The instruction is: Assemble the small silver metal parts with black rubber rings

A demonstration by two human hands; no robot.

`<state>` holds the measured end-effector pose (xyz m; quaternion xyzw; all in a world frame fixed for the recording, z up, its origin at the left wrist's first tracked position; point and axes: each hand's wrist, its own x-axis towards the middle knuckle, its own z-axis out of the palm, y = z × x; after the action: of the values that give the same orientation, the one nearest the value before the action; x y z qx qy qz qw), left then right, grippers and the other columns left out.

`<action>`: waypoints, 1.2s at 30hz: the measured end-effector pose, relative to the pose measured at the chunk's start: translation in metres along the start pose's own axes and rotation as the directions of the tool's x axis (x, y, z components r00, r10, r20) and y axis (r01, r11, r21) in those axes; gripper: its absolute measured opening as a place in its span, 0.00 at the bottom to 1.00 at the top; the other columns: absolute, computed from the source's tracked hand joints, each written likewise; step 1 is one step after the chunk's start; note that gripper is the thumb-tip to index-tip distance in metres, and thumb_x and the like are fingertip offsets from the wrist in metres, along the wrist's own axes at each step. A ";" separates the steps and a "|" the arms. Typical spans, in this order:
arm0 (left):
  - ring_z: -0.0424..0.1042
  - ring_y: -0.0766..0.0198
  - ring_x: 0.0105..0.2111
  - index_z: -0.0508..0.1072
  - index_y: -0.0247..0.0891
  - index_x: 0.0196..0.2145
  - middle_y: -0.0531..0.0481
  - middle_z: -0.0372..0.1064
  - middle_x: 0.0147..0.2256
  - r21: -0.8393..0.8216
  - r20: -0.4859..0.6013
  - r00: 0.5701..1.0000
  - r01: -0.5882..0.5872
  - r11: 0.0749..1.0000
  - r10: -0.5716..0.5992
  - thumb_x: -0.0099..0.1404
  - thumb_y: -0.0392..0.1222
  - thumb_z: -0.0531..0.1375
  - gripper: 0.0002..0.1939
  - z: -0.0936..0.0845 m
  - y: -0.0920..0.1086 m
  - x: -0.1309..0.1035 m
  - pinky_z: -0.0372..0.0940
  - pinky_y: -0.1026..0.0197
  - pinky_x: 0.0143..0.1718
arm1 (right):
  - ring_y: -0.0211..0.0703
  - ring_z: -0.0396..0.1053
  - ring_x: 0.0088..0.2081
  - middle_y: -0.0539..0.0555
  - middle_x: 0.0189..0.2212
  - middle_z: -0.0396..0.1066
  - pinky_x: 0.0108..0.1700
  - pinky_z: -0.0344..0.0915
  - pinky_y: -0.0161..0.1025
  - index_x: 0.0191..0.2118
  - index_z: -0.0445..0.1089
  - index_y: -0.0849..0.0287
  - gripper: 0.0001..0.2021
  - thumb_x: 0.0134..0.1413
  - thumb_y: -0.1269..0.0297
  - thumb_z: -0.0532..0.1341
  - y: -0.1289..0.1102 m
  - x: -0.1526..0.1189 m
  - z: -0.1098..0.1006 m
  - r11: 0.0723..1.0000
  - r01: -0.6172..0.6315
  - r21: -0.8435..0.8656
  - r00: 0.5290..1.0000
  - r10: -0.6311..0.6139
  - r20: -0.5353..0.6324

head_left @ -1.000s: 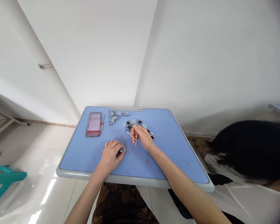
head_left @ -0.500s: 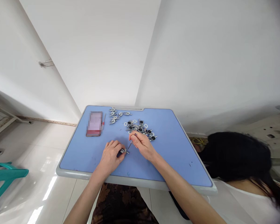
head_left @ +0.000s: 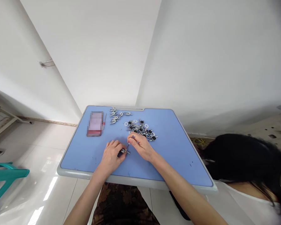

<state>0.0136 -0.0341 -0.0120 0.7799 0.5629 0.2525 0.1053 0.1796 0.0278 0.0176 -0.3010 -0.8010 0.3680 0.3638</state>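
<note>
My left hand [head_left: 112, 154] is closed on a small metal fitting [head_left: 124, 150], pressing it to the blue tabletop near the front. Its far side is partly covered by my fingers. My right hand [head_left: 141, 146] grips a small screwdriver [head_left: 128, 146], its thin shaft slanting down to the left. The tip is at the fitting, though whether it touches is too small to tell. Just beyond my right hand lies a pile of metal parts [head_left: 140, 129] with black round pieces and flat oval plates.
A phone [head_left: 95, 123] lies at the table's left, with a second thin screwdriver [head_left: 104, 120] beside it. Several metal fittings [head_left: 114, 117] sit near the back edge of the blue table [head_left: 173, 147]. A person's dark-haired head [head_left: 243, 157] is close on the right; a green stool [head_left: 8, 172] stands left.
My right hand has shifted slightly left, bringing the screwdriver's tip to the fitting. My left hand stays in place. The person at the right has moved a little to the right.
</note>
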 end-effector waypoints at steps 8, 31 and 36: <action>0.65 0.61 0.36 0.70 0.42 0.35 0.52 0.69 0.35 0.008 -0.005 1.000 0.003 1.000 -0.003 0.62 0.35 0.58 0.04 -0.001 0.000 0.001 0.57 0.57 0.38 | 0.38 0.59 0.29 0.50 0.26 0.61 0.34 0.59 0.37 0.30 0.63 0.57 0.16 0.65 0.56 0.48 -0.001 -0.001 -0.002 0.999 0.042 0.018 0.999 -0.042 -0.014; 0.66 0.60 0.36 0.71 0.41 0.35 0.51 0.69 0.36 -0.009 -0.004 1.000 0.004 1.000 -0.004 0.61 0.36 0.58 0.04 0.001 -0.002 0.001 0.58 0.56 0.39 | 0.41 0.66 0.32 0.54 0.34 0.69 0.35 0.61 0.38 0.44 0.63 0.56 0.09 0.63 0.66 0.48 -0.012 -0.002 -0.001 0.965 0.133 -0.228 0.989 -0.114 0.095; 0.66 0.58 0.37 0.71 0.41 0.34 0.49 0.69 0.35 0.033 -0.021 1.000 -0.022 0.999 0.022 0.62 0.37 0.57 0.03 0.005 -0.007 -0.001 0.59 0.56 0.37 | 0.40 0.67 0.31 0.51 0.30 0.70 0.35 0.63 0.38 0.50 0.61 0.55 0.13 0.64 0.68 0.47 -0.018 -0.002 0.007 0.984 0.057 -0.166 0.990 -0.033 0.138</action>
<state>0.0105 -0.0316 -0.0199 0.7850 0.5594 0.2527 0.0836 0.1713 0.0144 0.0283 -0.2872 -0.8588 0.3096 0.2901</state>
